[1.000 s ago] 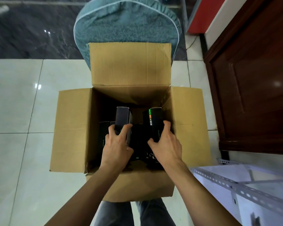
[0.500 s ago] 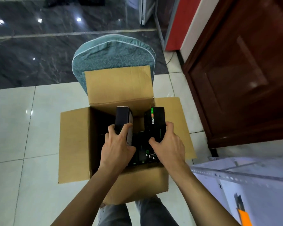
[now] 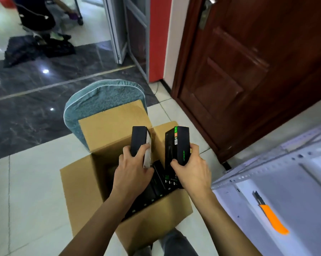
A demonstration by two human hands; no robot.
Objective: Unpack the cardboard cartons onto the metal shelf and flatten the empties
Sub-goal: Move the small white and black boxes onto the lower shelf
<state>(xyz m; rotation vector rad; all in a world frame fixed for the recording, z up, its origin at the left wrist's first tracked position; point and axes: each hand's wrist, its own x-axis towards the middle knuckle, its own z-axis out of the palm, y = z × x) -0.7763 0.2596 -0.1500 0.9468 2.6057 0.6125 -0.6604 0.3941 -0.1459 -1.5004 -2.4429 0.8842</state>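
Observation:
An open cardboard carton point(image 3: 85, 182) stands on the tiled floor in front of me, flaps spread. Several black product boxes point(image 3: 156, 179) are packed inside it. My left hand point(image 3: 132, 169) grips one black box point(image 3: 138, 140), lifted upright above the carton's opening. My right hand point(image 3: 191, 168) grips a second black box with green markings point(image 3: 178, 145), also raised clear of the others. The grey metal shelf point(image 3: 278, 182) lies at the lower right, close to my right arm.
An orange box cutter point(image 3: 270, 217) lies on the shelf board. A teal cushioned chair point(image 3: 100, 100) stands right behind the carton. A dark wooden door point(image 3: 248, 71) is at the right. Clothes and a person's legs are far back left.
Both hands have lifted their black boxes up out of the carton. My view has tilted up and turned right, showing more of the shelf, the door and the cutter.

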